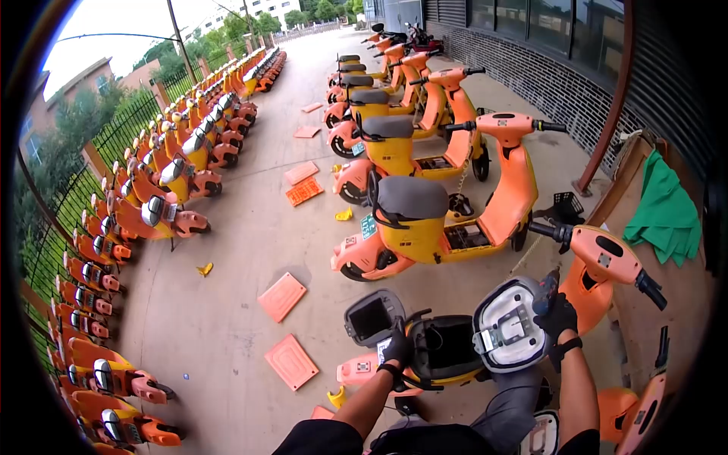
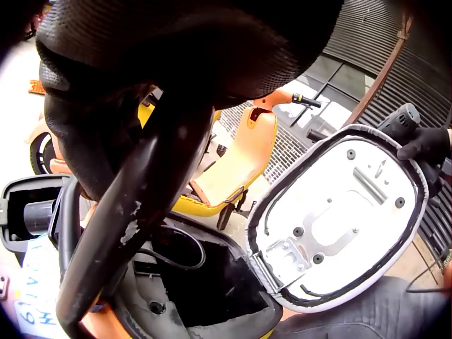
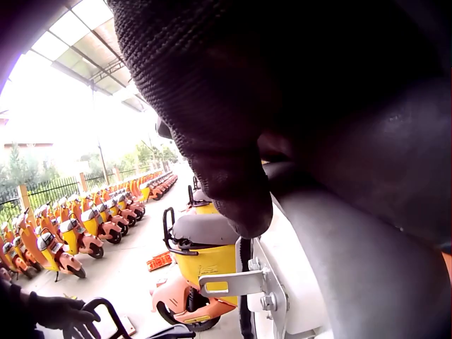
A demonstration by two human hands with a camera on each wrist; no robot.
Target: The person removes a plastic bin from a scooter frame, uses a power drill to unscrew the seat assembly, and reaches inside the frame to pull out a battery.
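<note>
The left hand [image 1: 398, 345], in a black glove, holds the black grab rail [image 2: 134, 219] behind the open seat compartment of a scooter. In the left wrist view, the rail passes between its fingers and shows scuffed paint. The right hand [image 1: 559, 317], gloved too, is at the raised seat's edge with its thumb on the pale underside. A cordless drill [image 1: 544, 292] is in that same hand. The seat [image 2: 339, 219] stands tipped up on its hinge, underside facing the left wrist camera. Below it lies the dark storage compartment [image 1: 447, 345], with a cable loop [image 2: 194, 244] inside.
Orange and yellow scooters [image 1: 413, 216] stand in a row ahead, more along the fence [image 1: 125, 125] at left. Orange panels [image 1: 292, 362] and yellow pieces [image 1: 205, 269] lie on the pavement. A green cloth [image 1: 663, 208] hangs at right, and another handlebar [image 1: 607, 254] is close by.
</note>
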